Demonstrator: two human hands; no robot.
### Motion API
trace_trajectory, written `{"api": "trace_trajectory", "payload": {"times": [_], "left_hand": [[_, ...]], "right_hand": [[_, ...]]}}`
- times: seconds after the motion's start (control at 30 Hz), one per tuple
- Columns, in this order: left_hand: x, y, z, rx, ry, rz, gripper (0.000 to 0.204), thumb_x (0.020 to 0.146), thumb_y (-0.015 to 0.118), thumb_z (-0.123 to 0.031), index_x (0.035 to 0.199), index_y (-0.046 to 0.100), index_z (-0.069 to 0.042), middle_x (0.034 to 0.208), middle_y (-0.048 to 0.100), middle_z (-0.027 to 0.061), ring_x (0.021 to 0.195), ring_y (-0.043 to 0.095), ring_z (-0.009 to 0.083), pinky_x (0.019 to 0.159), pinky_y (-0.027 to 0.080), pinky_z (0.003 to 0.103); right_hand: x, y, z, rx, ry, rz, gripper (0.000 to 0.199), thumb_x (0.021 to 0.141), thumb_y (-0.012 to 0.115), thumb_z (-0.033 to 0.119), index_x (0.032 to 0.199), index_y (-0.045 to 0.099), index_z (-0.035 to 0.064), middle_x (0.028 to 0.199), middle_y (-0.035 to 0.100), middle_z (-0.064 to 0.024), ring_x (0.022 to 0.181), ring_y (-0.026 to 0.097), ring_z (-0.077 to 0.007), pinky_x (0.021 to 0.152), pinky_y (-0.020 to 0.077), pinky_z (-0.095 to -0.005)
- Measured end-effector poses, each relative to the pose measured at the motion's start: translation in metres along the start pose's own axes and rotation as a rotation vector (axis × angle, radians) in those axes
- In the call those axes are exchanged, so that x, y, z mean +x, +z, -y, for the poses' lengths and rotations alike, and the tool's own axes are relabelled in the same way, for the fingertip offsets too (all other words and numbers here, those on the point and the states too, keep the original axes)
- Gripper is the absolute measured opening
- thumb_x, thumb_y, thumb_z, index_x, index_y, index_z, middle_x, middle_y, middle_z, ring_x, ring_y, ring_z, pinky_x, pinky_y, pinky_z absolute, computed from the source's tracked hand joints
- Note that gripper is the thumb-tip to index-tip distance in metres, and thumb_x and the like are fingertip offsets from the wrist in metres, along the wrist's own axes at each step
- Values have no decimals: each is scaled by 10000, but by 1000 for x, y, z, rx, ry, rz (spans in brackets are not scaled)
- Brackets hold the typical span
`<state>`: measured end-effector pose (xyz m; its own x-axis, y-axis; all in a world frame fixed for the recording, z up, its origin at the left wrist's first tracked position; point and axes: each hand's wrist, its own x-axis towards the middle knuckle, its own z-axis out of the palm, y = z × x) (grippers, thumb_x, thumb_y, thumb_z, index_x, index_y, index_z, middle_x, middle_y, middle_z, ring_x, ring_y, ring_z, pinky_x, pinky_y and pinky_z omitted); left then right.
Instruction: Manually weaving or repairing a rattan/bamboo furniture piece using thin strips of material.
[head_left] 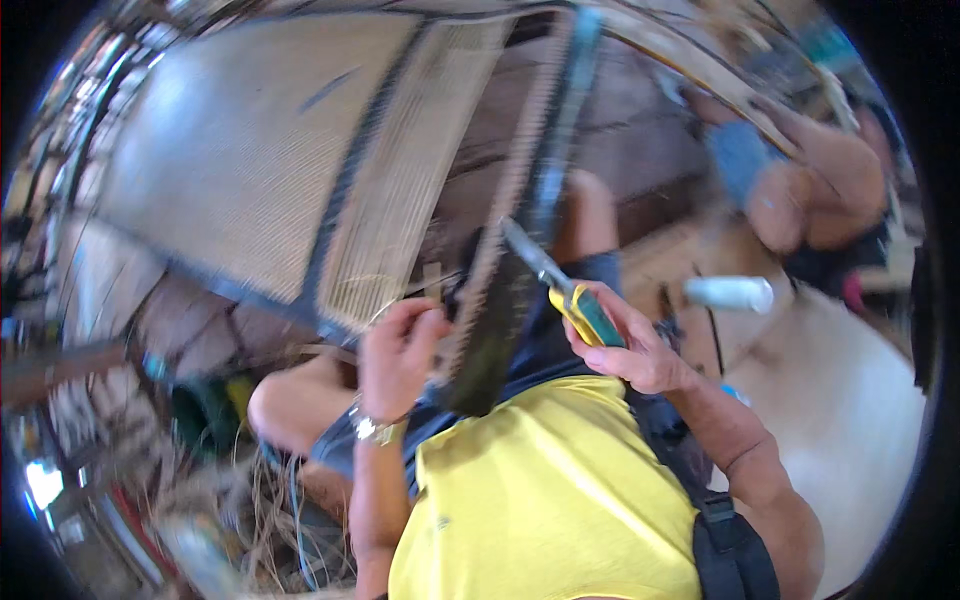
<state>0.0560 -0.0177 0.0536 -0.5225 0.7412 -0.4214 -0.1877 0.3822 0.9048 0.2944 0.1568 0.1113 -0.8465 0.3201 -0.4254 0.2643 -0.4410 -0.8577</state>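
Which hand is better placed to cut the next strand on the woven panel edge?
Right hand: it already grips the yellow-handled knife, blade toward the woven panel. The left hand pinches strands at the edge.

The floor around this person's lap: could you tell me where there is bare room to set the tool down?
The pale floor on the right, between the right hand holding the yellow-handled tool and the white cylinder, looks bare. On the left it is crowded: loose strands lie below the left hand, which touches the woven frame.
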Motion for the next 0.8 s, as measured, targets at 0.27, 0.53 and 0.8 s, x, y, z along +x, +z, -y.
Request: {"api": "trace_trajectory", "payload": {"times": [0.27,0.53,0.8], "left_hand": [[43,-51,21,78,89,-132,123,1007,582,-138,1094,608,-54,881,665,28,597,431,5,500,314,153],[85,-39,5,89,85,-20,159,1012,586,-188,1127,602,-80,888,658,11,576,405,-17,483,310,140],[82,-42,1,185,93,-13,148,1020,576,-192,1123,600,-88,888,659,5,586,417,-13,484,311,132]], "right_hand": [[-173,-112,-75,-1005,38,-991,677,908,635,281,1442,341,-13,1247,531,-250,1172,538,-398,1031,411,-429],[-164,-152,-188,-1171,306,-759,853,838,686,456,1450,334,-22,1267,476,-282,1188,481,-451,1035,378,-530],[-162,-160,-169,-938,498,-937,810,841,667,590,1361,456,7,1278,546,-253,1159,566,-421,980,441,-526]]}}
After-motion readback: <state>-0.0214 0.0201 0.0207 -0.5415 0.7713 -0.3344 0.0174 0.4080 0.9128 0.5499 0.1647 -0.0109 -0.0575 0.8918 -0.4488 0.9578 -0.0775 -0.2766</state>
